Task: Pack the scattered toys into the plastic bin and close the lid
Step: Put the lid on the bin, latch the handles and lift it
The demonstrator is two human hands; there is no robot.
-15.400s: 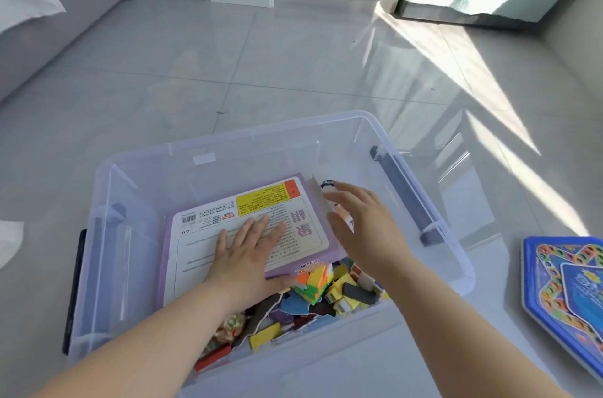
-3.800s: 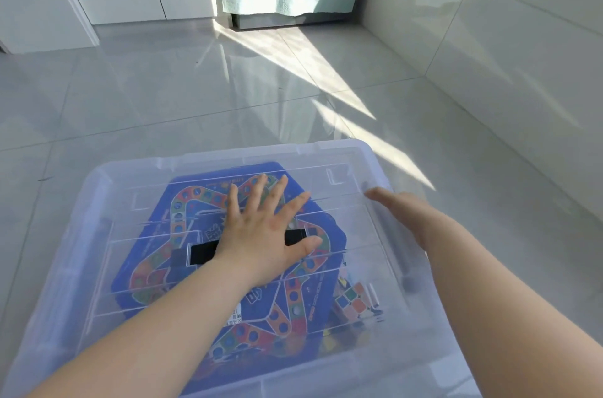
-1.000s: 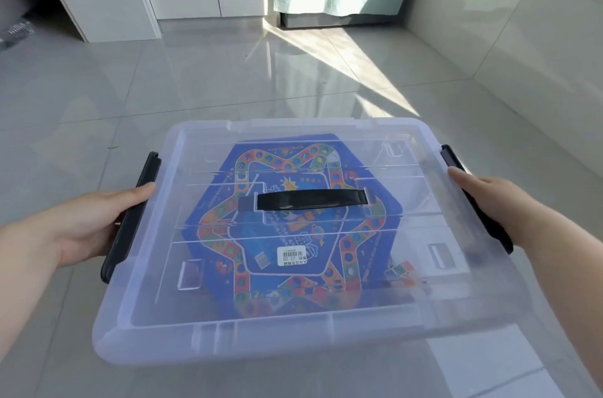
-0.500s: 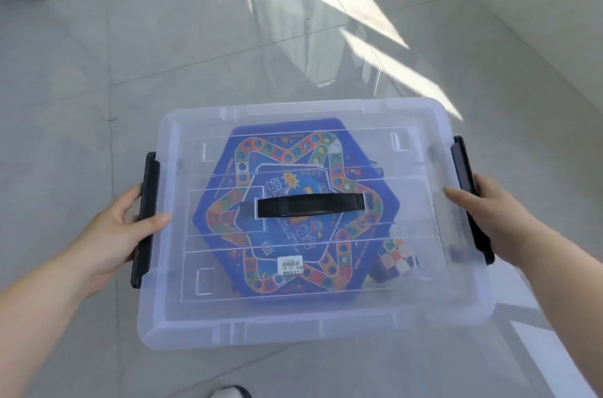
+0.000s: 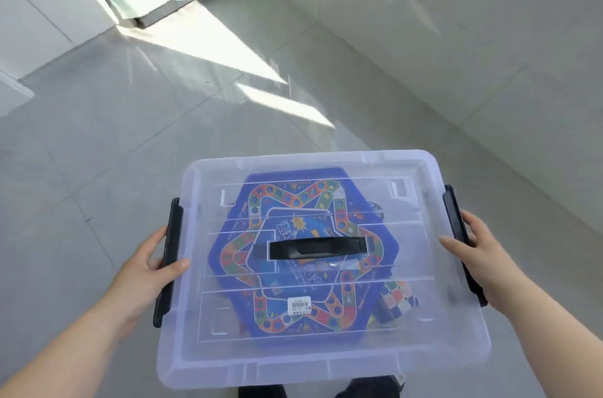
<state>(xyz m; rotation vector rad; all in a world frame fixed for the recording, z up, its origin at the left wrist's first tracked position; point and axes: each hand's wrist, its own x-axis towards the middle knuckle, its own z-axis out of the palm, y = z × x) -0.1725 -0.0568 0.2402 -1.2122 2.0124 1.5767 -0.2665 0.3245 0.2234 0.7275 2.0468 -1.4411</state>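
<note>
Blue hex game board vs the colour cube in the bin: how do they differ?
The game board is a wide, flat blue hexagon; the cube is a small block of mixed colours. The game board lies centred under the black handle; the cube sits by its right near edge. The game board bears a barcode sticker; the cube shows none. Both lie inside the closed clear bin.

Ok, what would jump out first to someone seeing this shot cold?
The clear bin, shut, fills the lower middle, with a bright blue board game showing through under its black top handle. The left hand and right hand grip its two sides at the black latches. Beyond it, a bright patch of sunlight lies on the grey floor tiles.
</note>
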